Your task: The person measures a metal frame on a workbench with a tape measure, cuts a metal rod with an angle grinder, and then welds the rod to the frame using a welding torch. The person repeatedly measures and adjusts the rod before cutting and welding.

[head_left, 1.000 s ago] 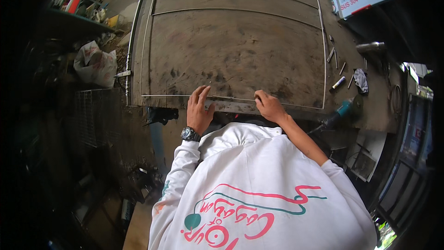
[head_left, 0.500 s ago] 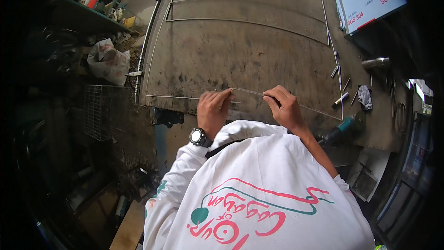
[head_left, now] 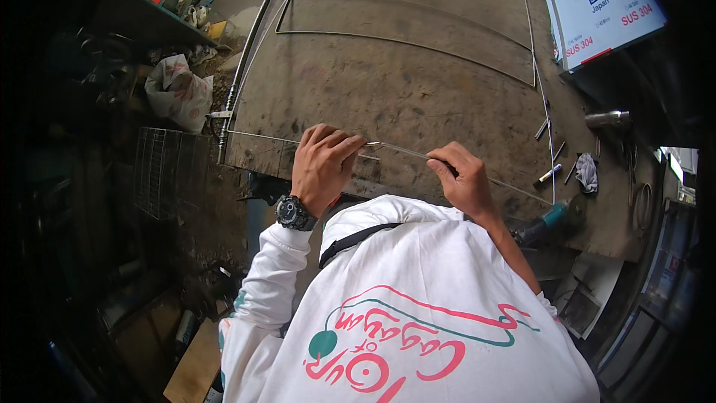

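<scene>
A thin metal rod (head_left: 403,151) runs along the near edge of the worktable, part of a large wire frame (head_left: 550,138) lying there. My left hand (head_left: 322,168), back up and with a black watch on the wrist, is closed on the rod; its fingertips are near a pale spot on it. To the right, my right hand (head_left: 460,174) pinches the same rod between thumb and curled fingers. A short rod end shows just below my left fingertips. Farther back, a narrower rectangular wire frame (head_left: 410,39) lies on the table.
The stained wooden worktable (head_left: 358,82) fills the middle. On its right are an angle grinder (head_left: 548,218), a marker (head_left: 550,173), a crumpled cloth (head_left: 587,172) and a metal cylinder (head_left: 607,120). A clamp bar (head_left: 240,67) lines the left edge; a plastic bag (head_left: 179,93) lies beyond it.
My left hand has slid left along the rod and lies flatter over it. My right hand keeps nearly the same place. The whole view has shifted slightly.
</scene>
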Motion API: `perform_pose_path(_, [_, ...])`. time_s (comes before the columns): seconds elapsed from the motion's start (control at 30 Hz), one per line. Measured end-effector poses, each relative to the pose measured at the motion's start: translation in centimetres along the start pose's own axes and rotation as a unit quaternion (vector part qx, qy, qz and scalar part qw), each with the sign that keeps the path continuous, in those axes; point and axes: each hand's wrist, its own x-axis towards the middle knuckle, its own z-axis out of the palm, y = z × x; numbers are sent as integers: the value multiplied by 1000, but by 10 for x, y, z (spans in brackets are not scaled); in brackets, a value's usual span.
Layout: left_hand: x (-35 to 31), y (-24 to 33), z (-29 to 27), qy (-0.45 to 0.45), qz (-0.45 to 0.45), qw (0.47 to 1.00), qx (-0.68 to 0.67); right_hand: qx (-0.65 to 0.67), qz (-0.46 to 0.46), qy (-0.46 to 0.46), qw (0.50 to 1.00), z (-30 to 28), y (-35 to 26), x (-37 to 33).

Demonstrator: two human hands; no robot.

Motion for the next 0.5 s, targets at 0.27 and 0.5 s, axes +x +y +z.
perform_pose_path(0.27, [-7,50,41,-51,-438,554,-706,-25,-2,37,999,10,6,1])
perform_pose_path(0.5, [-19,5,-1,-42,-206,960,-187,-19,-10,24,999,10,5,-2])
